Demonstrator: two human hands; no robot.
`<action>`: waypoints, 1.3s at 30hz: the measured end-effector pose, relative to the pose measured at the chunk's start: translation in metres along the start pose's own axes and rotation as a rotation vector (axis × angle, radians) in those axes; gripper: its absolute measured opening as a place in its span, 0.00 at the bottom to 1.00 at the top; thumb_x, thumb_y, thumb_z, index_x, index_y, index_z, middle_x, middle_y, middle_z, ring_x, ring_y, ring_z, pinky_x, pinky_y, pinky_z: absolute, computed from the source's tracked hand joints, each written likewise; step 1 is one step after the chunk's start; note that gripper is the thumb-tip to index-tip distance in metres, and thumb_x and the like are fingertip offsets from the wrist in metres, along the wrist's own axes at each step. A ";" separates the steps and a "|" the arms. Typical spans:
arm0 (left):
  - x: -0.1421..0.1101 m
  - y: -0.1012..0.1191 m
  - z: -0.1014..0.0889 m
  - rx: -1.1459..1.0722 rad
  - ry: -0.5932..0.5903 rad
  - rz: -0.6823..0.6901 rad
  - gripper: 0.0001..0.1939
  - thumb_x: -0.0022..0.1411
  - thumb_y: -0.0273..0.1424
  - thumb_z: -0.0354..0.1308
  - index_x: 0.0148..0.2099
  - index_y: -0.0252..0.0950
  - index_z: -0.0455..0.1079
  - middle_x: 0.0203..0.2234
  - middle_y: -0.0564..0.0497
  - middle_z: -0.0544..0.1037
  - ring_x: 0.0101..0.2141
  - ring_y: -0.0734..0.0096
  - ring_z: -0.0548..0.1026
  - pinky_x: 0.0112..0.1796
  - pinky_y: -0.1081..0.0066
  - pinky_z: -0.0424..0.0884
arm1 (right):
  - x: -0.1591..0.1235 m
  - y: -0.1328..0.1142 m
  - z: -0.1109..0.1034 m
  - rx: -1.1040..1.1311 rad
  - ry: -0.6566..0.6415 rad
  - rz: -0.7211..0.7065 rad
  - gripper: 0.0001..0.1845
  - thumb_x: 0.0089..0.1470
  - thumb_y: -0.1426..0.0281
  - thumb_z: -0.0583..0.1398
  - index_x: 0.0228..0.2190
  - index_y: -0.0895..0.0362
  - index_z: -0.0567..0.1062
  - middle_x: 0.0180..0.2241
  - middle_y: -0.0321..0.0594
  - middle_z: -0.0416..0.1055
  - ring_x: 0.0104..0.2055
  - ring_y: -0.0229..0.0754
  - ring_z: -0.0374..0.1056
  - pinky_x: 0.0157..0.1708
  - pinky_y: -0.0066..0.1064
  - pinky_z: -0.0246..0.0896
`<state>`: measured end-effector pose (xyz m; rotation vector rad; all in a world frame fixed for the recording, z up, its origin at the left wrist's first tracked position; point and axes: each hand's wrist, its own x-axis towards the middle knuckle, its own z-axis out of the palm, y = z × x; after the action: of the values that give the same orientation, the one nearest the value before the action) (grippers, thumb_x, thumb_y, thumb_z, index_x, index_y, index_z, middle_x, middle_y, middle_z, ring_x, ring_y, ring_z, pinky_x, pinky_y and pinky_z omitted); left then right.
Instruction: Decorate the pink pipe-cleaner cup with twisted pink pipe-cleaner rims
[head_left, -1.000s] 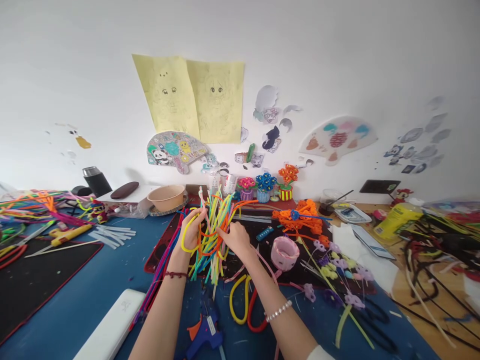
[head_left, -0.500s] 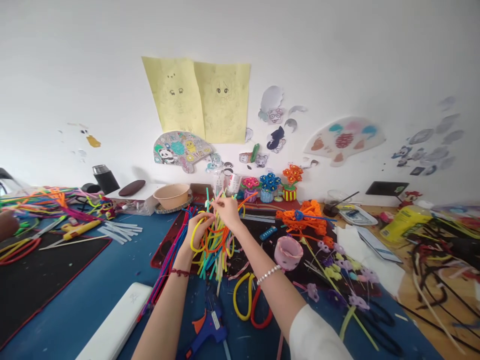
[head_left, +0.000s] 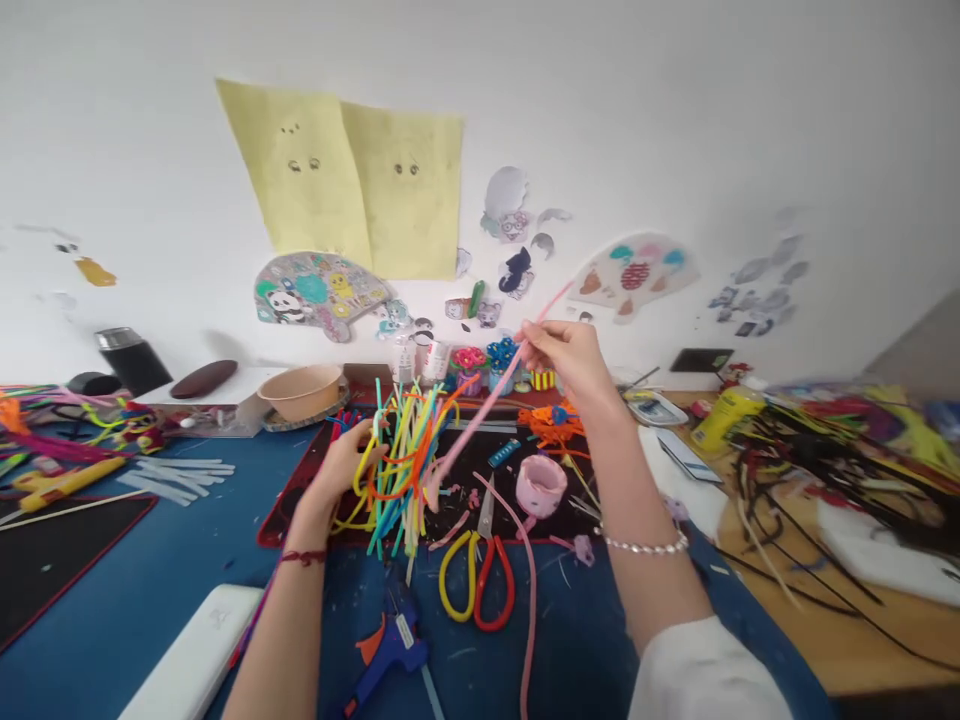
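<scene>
My left hand [head_left: 343, 468] is closed around the left side of an upright bundle of colourful pipe cleaners [head_left: 405, 470], its fingertips partly hidden among them. My right hand [head_left: 570, 362] is raised to the right, pinching a pink pipe cleaner [head_left: 486, 405] that slants down to the bundle's right edge. Another pink pipe cleaner [head_left: 532, 600] lies curved on the table below. Scissors with yellow and red handles [head_left: 491, 580] lie in front of the bundle. Right of them stands a small pink fuzzy pot [head_left: 541, 485].
A blue glue gun [head_left: 394, 650] and a white case [head_left: 195, 655] lie in front. Glue sticks [head_left: 180, 475] and a beige bowl [head_left: 300, 390] are left. Small pipe-cleaner flowers [head_left: 501, 355] stand by the wall. Dark pipe cleaners [head_left: 780, 510] crowd the right.
My right hand has moved up and right from the bundle, drawing a pink pipe cleaner outward. My left hand stays at the bundle. The whole view has shifted toward the right.
</scene>
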<state>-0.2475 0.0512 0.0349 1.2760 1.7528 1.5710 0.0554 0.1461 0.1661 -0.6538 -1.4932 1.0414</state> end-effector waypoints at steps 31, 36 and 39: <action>-0.198 0.104 0.076 0.095 -0.268 0.144 0.05 0.61 0.35 0.54 0.32 0.41 0.65 0.21 0.54 0.72 0.23 0.70 0.71 0.25 0.74 0.65 | -0.229 0.022 0.027 -0.037 -0.267 0.332 0.19 0.55 0.53 0.60 0.39 0.54 0.81 0.26 0.40 0.74 0.21 0.40 0.69 0.18 0.26 0.61; -0.214 0.087 0.074 0.103 -0.364 0.126 0.10 0.64 0.38 0.52 0.36 0.41 0.71 0.26 0.50 0.77 0.25 0.68 0.73 0.28 0.72 0.68 | -0.255 0.038 0.029 0.043 -0.051 0.402 0.19 0.51 0.53 0.64 0.38 0.53 0.82 0.26 0.42 0.75 0.22 0.43 0.70 0.18 0.28 0.64; -0.219 0.076 0.073 0.103 -0.386 0.107 0.11 0.65 0.39 0.51 0.38 0.42 0.74 0.28 0.48 0.79 0.28 0.66 0.75 0.30 0.71 0.70 | -0.261 0.044 0.029 0.007 0.003 0.365 0.16 0.51 0.54 0.64 0.33 0.52 0.83 0.28 0.44 0.76 0.24 0.44 0.71 0.20 0.30 0.67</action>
<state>-0.0610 -0.1049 0.0366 1.6221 1.5561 1.1979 0.0731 -0.0653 0.0044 -0.9462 -1.3958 1.3193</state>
